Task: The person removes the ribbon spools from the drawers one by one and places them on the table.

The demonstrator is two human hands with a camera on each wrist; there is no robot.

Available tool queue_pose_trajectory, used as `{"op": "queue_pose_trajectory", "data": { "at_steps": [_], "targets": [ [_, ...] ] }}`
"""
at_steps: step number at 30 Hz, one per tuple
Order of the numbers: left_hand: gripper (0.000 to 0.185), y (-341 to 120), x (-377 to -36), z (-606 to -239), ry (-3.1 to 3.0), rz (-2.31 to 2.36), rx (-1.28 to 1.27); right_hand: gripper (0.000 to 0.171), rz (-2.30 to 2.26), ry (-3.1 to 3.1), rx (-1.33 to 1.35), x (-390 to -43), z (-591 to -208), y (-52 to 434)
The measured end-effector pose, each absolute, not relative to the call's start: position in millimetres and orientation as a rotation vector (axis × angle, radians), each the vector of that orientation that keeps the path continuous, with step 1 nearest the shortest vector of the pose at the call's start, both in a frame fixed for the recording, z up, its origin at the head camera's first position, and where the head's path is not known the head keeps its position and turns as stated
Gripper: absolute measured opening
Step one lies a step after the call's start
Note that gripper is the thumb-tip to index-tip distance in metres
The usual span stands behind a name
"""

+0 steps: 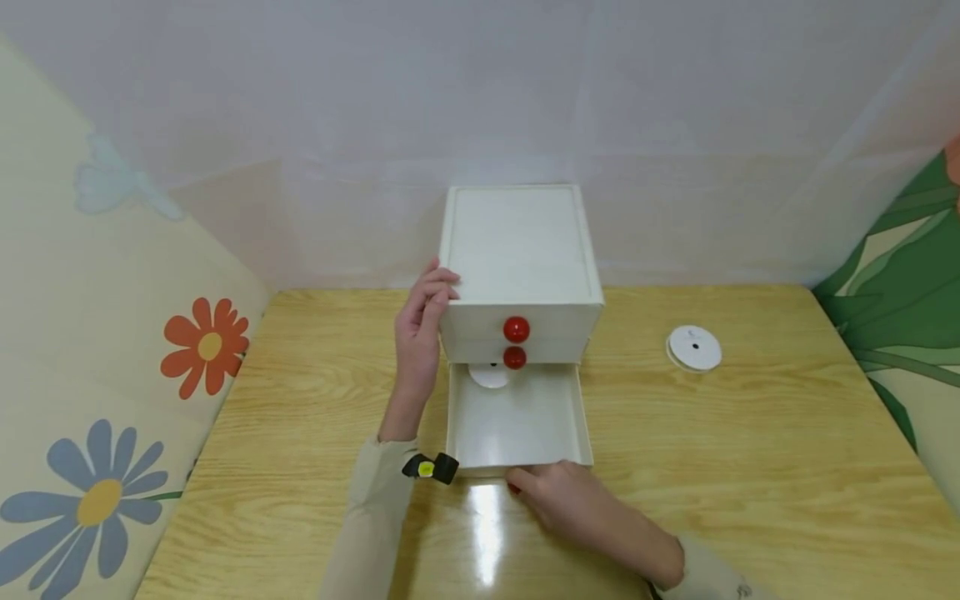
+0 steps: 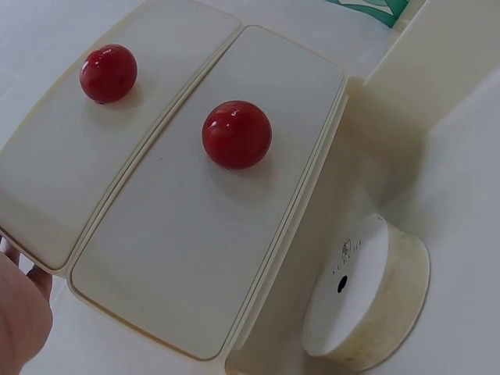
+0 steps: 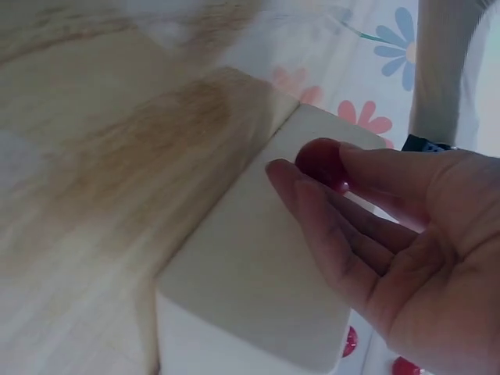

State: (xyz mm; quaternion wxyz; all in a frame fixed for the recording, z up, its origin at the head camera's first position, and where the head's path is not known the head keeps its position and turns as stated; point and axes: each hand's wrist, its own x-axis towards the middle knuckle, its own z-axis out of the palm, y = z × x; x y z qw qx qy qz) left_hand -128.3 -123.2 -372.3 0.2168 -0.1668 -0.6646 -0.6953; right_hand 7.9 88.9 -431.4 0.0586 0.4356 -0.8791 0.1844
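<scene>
A small white drawer chest (image 1: 517, 242) stands at the back middle of the wooden table (image 1: 750, 467). Its two upper drawers, with red knobs (image 1: 516, 329) (image 2: 237, 134), are closed. The bottom drawer (image 1: 525, 429) is pulled out toward me. A white tape roll (image 1: 489, 375) (image 2: 359, 297) lies at its back. My left hand (image 1: 442, 287) (image 2: 19, 312) grips the chest's left side, fingers curled over the top edge. At the drawer's front, my right hand (image 1: 521, 482) (image 3: 375, 226) pinches the red knob (image 3: 320, 160) between thumb and fingers.
A second white tape roll (image 1: 694, 347) lies on the table to the right of the chest. Flower-printed padding (image 1: 112, 375) borders the table on the left, a leaf-printed panel (image 1: 907, 333) on the right, and a pale wall stands behind.
</scene>
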Motion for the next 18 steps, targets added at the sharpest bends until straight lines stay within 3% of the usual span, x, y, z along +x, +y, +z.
{"op": "queue_pose_trajectory", "data": {
  "at_steps": [6,12,18],
  "targets": [
    [0.022,-121.9,-127.9,-371.0,-1.834,-1.937,-0.458,0.013,0.435,-2.616,1.366,8.7,-427.9,90.5],
    [0.022,-120.8,-128.1,-371.6,-1.814,-1.941,-0.463,0.006,0.919,-2.616,1.417,-7.6,-405.5,94.1],
    [0.021,-120.6,-128.4,-372.5,-1.785,-1.925,-0.486,0.030,0.795,-2.716,1.289,-33.7,-399.5,79.1]
  ]
}}
